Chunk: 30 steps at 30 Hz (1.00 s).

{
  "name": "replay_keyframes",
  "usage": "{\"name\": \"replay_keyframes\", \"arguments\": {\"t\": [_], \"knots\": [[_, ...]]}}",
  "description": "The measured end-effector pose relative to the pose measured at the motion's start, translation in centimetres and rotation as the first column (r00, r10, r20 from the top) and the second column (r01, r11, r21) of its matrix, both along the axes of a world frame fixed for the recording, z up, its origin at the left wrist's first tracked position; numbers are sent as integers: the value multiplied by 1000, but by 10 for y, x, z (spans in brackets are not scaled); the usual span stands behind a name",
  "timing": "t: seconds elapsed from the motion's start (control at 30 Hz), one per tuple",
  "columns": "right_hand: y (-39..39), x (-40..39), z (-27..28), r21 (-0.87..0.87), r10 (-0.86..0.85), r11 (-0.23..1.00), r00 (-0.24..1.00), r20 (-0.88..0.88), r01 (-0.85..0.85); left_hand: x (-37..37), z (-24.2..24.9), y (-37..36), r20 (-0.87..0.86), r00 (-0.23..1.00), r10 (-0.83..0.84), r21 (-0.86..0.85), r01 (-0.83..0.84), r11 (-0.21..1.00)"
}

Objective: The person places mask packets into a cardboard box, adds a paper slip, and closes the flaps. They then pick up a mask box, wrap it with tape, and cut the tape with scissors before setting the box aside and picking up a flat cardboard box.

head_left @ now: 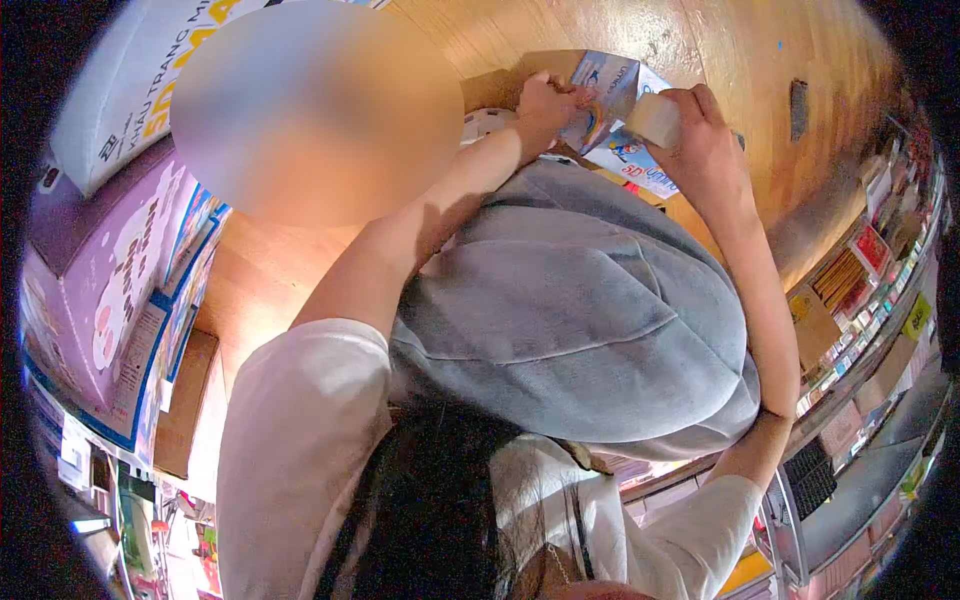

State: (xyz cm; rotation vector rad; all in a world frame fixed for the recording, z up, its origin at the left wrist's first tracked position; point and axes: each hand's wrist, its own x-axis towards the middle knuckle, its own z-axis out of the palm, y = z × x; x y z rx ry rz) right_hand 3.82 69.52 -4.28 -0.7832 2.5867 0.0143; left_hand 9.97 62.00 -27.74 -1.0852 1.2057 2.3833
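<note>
A blue-and-white printed cardboard box point(605, 95) stands on the wooden floor just beyond my knees, with coloured pictures and lettering on its sides. My left hand point(545, 108) is closed at the box's left side, its fingers curled against the panel. In my right hand point(700, 135) is a pale beige block point(655, 121) with a smooth face, gripped between thumb and fingers. That block overlaps the box's right side in this view. Grey trousers point(580, 300) cover my bent legs, between my two arms.
Large printed cartons, one white point(120, 110) and one purple point(105, 270), stand at the left. Shelves of small packaged goods point(850, 320) curve along the right. A dark flat piece point(798, 110) lies on the floor point(720, 40). A blurred oval hides the upper left.
</note>
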Motion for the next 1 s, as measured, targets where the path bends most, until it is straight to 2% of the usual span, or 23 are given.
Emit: {"name": "replay_keyframes", "arguments": {"t": [0.07, 0.17, 0.27, 0.37, 0.47, 0.57, 0.67, 0.7, 0.73, 0.8, 0.87, 0.97, 1.0], "knots": [[4, -4, -5, -3, 21, 1000, 1000, -9, -21, 0, -9, 6, 22, 1000, 8, -4, -8, 1000], [3, -5, -7, 3, 16, 1000, 1000, -15, -16, 1, 13, 1, 8, 999, 34, -2, -34, 999], [0, -1, -2, 24, -7, 1000, 1000, -13, 7, 0, 13, 2, 9, 998, 66, 67, -67, 995], [5, -1, -2, 1, 3, 1000, 1000, -24, -3, 1, 26, -3, -14, 999, 34, 26, -34, 999], [11, 4, -5, -17, -24, 1000, 999, -39, 24, 0, -14, 14, -11, 993, -118, -222, 113, 968], [11, 7, -5, -18, -35, 999, 998, -49, 34, 3, -36, 19, -133, 991, 21, 14, -19, 1000], [13, 10, -6, -62, -37, 998, 998, -56, 33, 5, -9, 6, -148, 989, -12, 14, 15, 1000], [15, 11, -6, -81, -41, 996, 998, -57, 37, 5, -31, 14, -140, 989, -40, 14, 43, 999], [16, 13, -6, -95, -46, 995, 997, -54, 41, 2, -75, 27, -134, 989, -69, 14, 72, 997], [19, 14, -6, -126, -53, 991, 997, -50, 47, -3, -88, 31, -123, 989, -81, -72, 73, 995], [22, 13, -6, -142, -53, 989, 998, -45, 47, 0, -48, 20, -109, 993, -43, -238, 16, 971], [21, 12, -7, -138, -45, 990, 998, -50, 38, 1, -18, 8, -76, 997, -9, -10, 9, 1000], [21, 12, -7, -132, -43, 991, 998, -56, 36, 2, -9, 5, -86, 996, -17, -24, 15, 1000]]}}
